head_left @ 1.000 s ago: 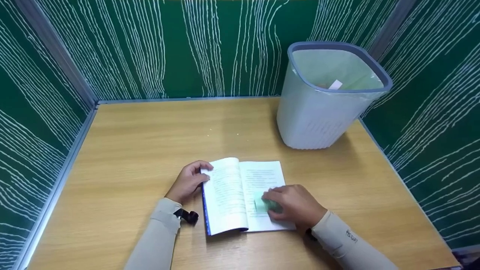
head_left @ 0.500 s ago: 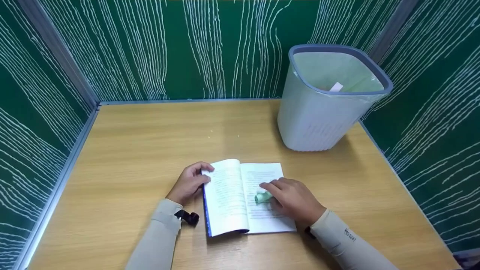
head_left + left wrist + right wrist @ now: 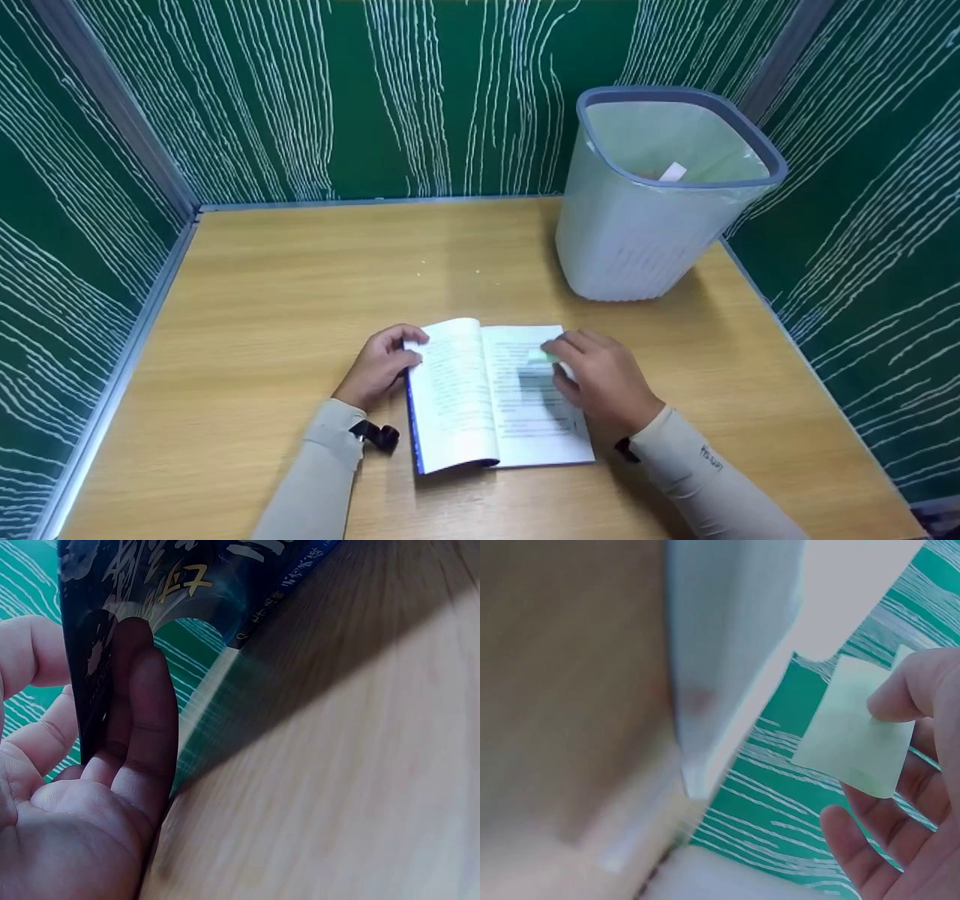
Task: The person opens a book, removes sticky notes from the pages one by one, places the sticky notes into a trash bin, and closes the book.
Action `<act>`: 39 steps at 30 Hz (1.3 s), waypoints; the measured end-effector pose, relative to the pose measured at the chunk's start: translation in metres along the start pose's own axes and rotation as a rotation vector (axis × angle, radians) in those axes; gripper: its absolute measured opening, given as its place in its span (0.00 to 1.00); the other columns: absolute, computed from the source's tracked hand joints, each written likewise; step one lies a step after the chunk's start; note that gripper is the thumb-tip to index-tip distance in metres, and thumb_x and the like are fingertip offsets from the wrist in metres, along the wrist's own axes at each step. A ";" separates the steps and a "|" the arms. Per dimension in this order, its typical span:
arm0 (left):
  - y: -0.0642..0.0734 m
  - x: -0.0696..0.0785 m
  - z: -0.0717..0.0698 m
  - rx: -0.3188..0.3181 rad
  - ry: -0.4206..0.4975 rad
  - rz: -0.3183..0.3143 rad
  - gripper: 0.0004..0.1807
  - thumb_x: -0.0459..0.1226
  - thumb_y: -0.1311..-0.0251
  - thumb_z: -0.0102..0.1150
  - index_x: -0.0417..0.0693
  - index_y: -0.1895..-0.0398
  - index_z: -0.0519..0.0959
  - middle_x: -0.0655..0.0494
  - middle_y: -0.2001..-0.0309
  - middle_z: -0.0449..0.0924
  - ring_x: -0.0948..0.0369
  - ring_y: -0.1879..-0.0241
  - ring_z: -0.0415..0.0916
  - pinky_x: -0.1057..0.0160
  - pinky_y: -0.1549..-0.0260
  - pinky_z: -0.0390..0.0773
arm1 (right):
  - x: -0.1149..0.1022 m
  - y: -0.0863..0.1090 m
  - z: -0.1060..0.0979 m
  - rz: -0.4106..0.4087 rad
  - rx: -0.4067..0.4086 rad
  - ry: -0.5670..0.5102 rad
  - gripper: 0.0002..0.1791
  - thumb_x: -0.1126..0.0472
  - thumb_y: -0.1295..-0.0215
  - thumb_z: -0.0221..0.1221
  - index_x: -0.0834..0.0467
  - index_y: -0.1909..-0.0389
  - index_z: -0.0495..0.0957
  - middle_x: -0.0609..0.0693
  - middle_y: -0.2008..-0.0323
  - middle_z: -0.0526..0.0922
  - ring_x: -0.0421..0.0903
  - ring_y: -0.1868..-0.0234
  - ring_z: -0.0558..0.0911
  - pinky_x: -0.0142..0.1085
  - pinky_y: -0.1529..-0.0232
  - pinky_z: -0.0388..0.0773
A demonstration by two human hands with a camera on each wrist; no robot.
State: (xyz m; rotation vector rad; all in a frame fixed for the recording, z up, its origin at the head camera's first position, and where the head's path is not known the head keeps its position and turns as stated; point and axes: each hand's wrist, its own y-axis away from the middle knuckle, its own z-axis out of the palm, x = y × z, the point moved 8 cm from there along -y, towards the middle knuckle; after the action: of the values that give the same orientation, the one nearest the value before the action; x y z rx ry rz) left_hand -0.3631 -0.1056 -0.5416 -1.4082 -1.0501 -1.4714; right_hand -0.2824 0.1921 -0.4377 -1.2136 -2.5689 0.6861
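Note:
An open book (image 3: 525, 442) with a blue cover lies on the table, its left-hand pages bulging upward. My left hand (image 3: 379, 367) grips the book's left edge, thumb on the page. In the left wrist view, fingers of the left hand (image 3: 90, 817) lie behind the dark cover (image 3: 184, 585). Over the right page, my right hand (image 3: 604, 379) pinches a pale green sticky note (image 3: 538, 355). The right wrist view shows this sticky note (image 3: 847, 724) between thumb and fingers, clear of the book, with the lower fingers loosely curled.
A grey-white trash bin (image 3: 622, 240) with a blue-grey rim and a liner stands at the back right of the wooden table (image 3: 300, 277). Inside it lies a white scrap (image 3: 673, 172). Tiny specks dot the table behind the book. Green panels with white lines (image 3: 255, 97) enclose the table.
The sticky note lay on the right page under my right hand, then curled as it came up. Now it is off the page, held higher up over it. The left hand stays put.

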 end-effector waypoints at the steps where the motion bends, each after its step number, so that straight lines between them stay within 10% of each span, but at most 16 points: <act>1: 0.000 0.001 0.000 -0.002 0.000 0.004 0.16 0.26 0.41 0.61 0.39 0.49 0.81 0.46 0.48 0.77 0.54 0.51 0.73 0.66 0.55 0.77 | 0.003 -0.002 -0.006 0.006 0.022 -0.003 0.16 0.62 0.40 0.67 0.50 0.49 0.85 0.44 0.57 0.86 0.42 0.60 0.82 0.36 0.62 0.84; 11: 0.000 -0.001 0.000 0.001 0.013 -0.007 0.16 0.25 0.41 0.60 0.38 0.49 0.81 0.46 0.49 0.77 0.56 0.56 0.73 0.68 0.61 0.77 | 0.029 -0.017 -0.061 0.058 0.238 0.007 0.13 0.68 0.43 0.61 0.58 0.55 0.81 0.51 0.65 0.84 0.45 0.69 0.78 0.38 0.71 0.78; 39: -0.001 0.001 0.003 -0.004 0.021 0.022 0.16 0.23 0.42 0.60 0.36 0.50 0.81 0.46 0.50 0.78 0.56 0.57 0.73 0.68 0.62 0.77 | 0.058 -0.069 -0.156 0.121 0.379 0.077 0.17 0.64 0.35 0.68 0.62 0.47 0.82 0.57 0.51 0.87 0.53 0.52 0.84 0.50 0.49 0.85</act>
State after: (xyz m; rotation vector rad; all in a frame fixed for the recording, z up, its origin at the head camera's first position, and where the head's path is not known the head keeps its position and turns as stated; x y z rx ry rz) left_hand -0.3635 -0.1028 -0.5401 -1.4004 -1.0163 -1.4706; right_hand -0.3062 0.2484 -0.2684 -1.2421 -2.1833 1.0704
